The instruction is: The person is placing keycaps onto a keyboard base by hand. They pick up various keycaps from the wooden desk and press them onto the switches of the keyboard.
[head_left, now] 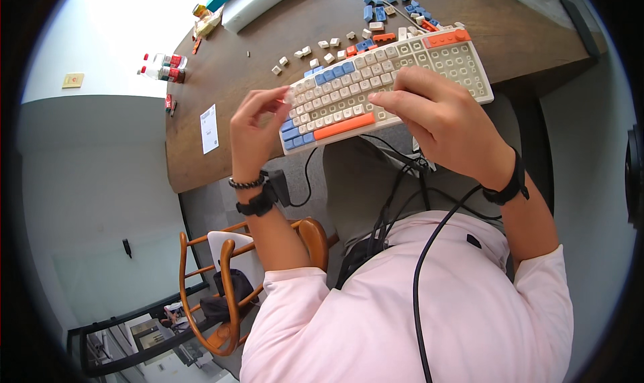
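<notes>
A keyboard (386, 88) with cream, blue and orange caps lies at the near edge of a brown desk (221, 74), most of its main block capped while the sockets at its right end stand bare. The left hand (255, 131) pinches a small cream keycap (288, 96) between thumb and fingertips just beside the keyboard's left end; the right hand (436, 118) rests across the middle rows, fingers curled and holding nothing that shows. Loose keycaps (322, 51) (cream in a scattered row, blue in a cluster farther back) wait beyond the board, so the capping looks well along but unfinished. At the desk's left edge lie a white paper slip (209, 128) with dark print and 2 clear bottles (164, 68) with red labels; a small yellowish plate (72, 80) sits on the wall.
</notes>
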The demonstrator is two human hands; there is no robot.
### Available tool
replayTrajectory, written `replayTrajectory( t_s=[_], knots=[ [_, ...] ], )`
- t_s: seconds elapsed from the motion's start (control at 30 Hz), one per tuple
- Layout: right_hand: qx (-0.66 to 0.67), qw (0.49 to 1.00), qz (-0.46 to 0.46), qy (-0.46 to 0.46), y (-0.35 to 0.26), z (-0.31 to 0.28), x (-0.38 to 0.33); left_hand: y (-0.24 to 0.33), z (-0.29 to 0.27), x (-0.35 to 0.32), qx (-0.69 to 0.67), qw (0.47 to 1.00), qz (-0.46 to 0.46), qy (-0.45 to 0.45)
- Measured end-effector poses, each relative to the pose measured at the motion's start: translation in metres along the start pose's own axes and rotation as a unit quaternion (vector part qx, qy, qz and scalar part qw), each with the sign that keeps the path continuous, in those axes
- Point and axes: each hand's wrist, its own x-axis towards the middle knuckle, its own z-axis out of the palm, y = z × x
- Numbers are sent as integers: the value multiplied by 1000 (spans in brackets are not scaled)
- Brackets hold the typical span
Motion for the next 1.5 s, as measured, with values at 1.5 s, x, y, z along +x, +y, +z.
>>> replayTrajectory(
  t_s=[1.5],
  knots=[
    [2, 1000, 6, -15, -3, 2, 0, 26, 55, -43, 277, 957, 74, 53]
  ],
)
